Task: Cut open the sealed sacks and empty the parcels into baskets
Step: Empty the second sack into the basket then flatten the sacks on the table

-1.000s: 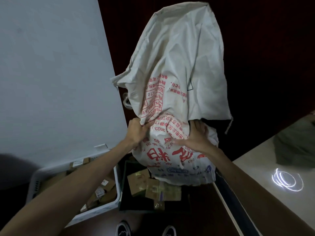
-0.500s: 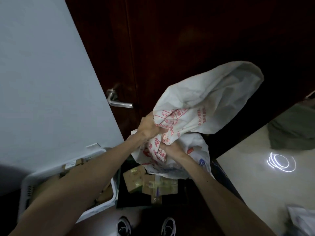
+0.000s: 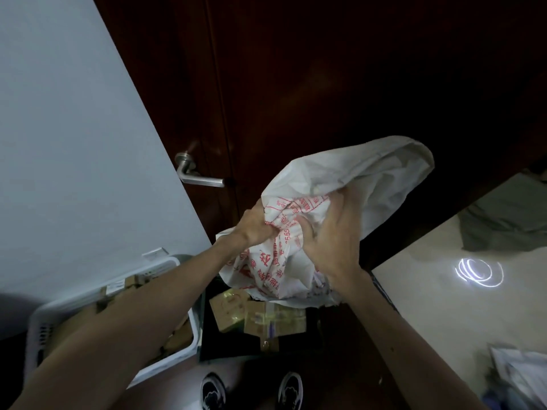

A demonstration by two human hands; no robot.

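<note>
**A:** Where is there room to move?

**B:** The wall closes off 9 to 11 o'clock. The door fills 12, with its handle near its left edge. Pale floor lies open at 3 to 4 o'clock.

**A:** And the sack?

**B:** The sack is mid-frame, crumpled and held in the air. The left hand and right hand are close together, both clenched in its bunched cloth.

**A:** Baskets?

**B:** The dark basket at 6 o'clock, under the sack, holds brown parcels. The white basket, just beside it at 8 o'clock, holds more, partly hidden by the left forearm.
</note>
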